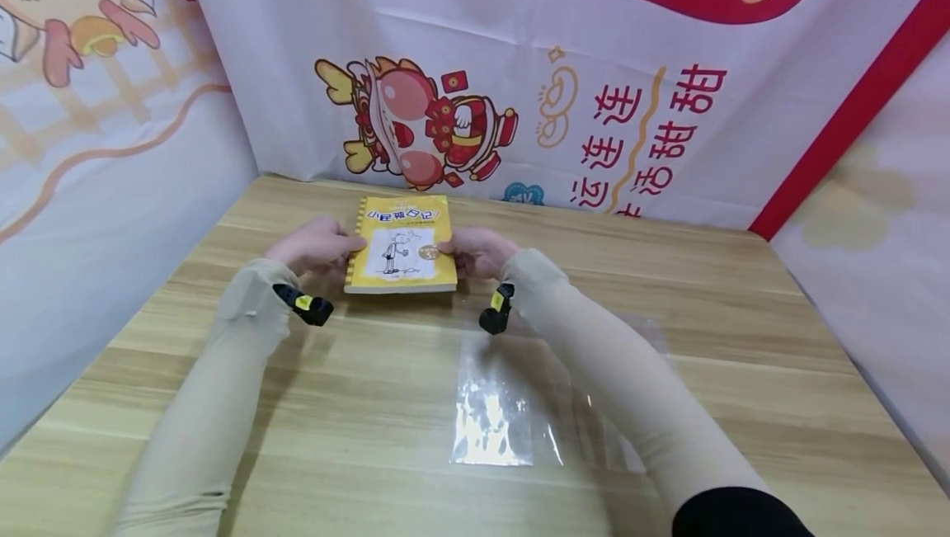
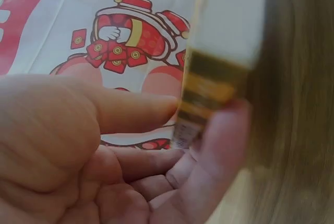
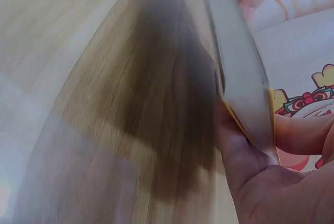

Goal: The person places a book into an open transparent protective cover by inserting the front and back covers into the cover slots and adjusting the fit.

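Note:
A yellow paperback book (image 1: 401, 248) with a cartoon figure on its white cover panel is held between both hands, its front edge raised off the table. My left hand (image 1: 317, 247) grips the spine side, thumb on the cover and fingers underneath. On the opposite side my right hand (image 1: 481, 253) pinches the page edge between thumb and fingers. The left wrist view shows the striped spine (image 2: 206, 85) between thumb and fingers. In the right wrist view the pages (image 3: 242, 62) stand edge-on above the right hand's grip.
A clear plastic sleeve (image 1: 493, 421) lies flat on the wooden table (image 1: 356, 421), partly under the right forearm. Behind the table hangs a printed white and red cloth (image 1: 475, 34), with another cloth at the left side (image 1: 111, 207).

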Demonstrator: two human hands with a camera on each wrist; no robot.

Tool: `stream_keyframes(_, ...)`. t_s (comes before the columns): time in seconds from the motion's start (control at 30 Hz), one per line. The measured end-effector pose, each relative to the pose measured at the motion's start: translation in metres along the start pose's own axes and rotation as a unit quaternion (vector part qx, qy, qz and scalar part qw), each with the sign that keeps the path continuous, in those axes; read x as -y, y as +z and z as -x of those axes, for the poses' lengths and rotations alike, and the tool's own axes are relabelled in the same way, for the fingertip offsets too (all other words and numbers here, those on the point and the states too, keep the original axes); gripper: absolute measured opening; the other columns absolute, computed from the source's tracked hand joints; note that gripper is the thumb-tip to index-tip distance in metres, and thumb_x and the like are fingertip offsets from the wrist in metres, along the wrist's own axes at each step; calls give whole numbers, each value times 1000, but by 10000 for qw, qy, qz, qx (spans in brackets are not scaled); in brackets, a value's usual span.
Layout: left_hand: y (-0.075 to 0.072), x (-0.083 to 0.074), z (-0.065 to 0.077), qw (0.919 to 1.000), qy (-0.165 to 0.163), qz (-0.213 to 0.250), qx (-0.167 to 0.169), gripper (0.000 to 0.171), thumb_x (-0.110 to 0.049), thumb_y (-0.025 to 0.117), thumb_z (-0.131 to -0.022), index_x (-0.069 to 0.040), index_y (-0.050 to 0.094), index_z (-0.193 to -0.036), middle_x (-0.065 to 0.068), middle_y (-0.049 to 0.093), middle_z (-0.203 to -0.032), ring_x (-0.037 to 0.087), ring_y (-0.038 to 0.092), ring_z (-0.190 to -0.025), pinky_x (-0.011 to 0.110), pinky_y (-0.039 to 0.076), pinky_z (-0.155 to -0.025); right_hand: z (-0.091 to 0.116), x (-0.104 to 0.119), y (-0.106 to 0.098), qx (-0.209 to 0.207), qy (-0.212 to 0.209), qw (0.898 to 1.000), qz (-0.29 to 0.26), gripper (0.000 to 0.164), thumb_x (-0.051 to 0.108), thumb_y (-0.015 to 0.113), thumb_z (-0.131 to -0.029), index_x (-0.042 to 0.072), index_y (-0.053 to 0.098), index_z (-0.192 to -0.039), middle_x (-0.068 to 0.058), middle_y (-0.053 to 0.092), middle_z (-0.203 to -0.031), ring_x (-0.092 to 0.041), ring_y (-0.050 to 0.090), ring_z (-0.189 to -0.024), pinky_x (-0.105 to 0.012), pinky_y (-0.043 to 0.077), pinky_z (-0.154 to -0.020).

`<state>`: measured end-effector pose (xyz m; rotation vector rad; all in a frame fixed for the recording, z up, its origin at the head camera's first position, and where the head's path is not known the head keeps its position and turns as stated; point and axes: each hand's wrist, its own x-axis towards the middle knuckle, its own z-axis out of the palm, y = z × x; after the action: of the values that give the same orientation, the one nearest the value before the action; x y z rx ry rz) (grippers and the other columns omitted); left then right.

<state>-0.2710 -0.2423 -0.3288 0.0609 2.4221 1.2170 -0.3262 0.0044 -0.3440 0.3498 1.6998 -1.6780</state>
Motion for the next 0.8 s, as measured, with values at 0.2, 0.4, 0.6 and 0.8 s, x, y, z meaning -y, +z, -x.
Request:
stream_keyframes(0.2,4,-3,-3,9978,59,661,38,41,-23,43,-103,13,48,-122,20,61,-106,22,63,-82,37,53,-78,7,1,-10,-32,-105,9995,286,28,6,56,-94,3,53,-122,-15,62,-111,-26,62,-98,-35,52,-78)
stream_keyframes(0.4,12,-8,-6,9968,-29,803,49,40,-23,44,-103,11,49,-122,19,61,-100,21,62,-76,37,53,-78,10,0,-20,-137,-85,9989,449,30,5,58,-93,2,54,-122,-14,63,-110,-25,62,-97,-33,51,-78)
stream_keyframes(0.6,19,-16,-6,9959,-7,910,6,38,-21,44,-102,11,48,-122,21,61,-102,22,63,-75,37,53,-76,15,-1,-27,-189,-236,9969,726,29,5,57,-93,3,52,-121,-14,61,-111,-25,61,-95,-33,51,-79)
stream_keyframes(0.8,24,-19,-8,9950,18,999,-75,36,-19,46,-102,11,49,-122,22,61,-106,24,64,-79,38,53,-78,25,0,-30,-285,-435,9930,1063,29,6,57,-93,5,50,-121,-15,61,-110,-25,61,-93,-36,52,-77)
